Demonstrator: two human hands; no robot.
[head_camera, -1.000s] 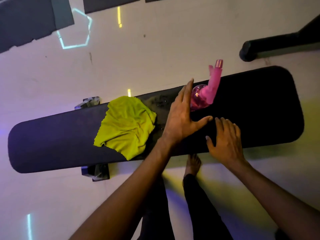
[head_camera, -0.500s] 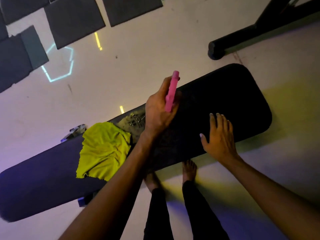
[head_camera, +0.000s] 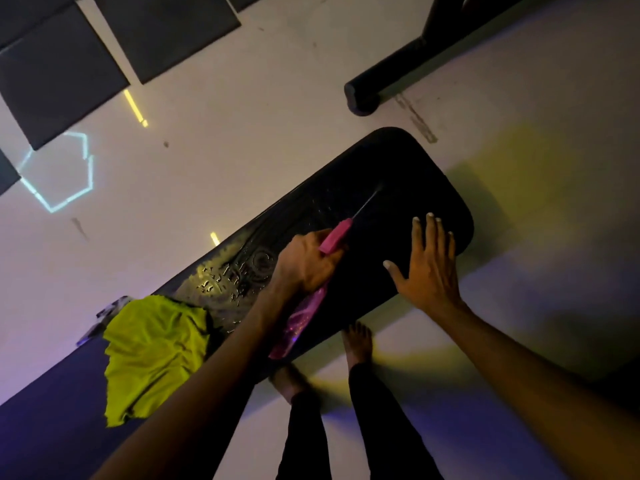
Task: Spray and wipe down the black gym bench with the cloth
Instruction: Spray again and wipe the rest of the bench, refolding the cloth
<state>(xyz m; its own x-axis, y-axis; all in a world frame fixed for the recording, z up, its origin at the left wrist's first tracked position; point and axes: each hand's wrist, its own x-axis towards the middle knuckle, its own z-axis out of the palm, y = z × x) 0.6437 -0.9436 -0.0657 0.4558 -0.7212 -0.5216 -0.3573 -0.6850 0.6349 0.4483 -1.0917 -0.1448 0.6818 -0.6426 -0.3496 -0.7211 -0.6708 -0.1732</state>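
Observation:
The black gym bench [head_camera: 408,174] runs diagonally from lower left to upper right. My left hand [head_camera: 306,263] grips a pink spray bottle [head_camera: 304,313], tilted with its nozzle toward the bench's right end. A thin jet leaves the nozzle and lands on the pad. Wet droplets glisten on the pad just left of that hand. My right hand [head_camera: 427,271] lies flat with fingers spread on the bench's right part, holding nothing. A yellow-green cloth [head_camera: 156,355] lies crumpled on the bench, left of my left forearm.
My bare feet [head_camera: 358,342] stand on the pale floor by the bench's near edge. A black equipment leg [head_camera: 384,81] lies on the floor beyond the bench's right end. Dark floor mats [head_camera: 162,32] sit at the top left.
My left hand picked the pink bottle up off the bench, tipped it toward the bench's right end, and a jet now comes out. The view has swung, so the bench looks more slanted.

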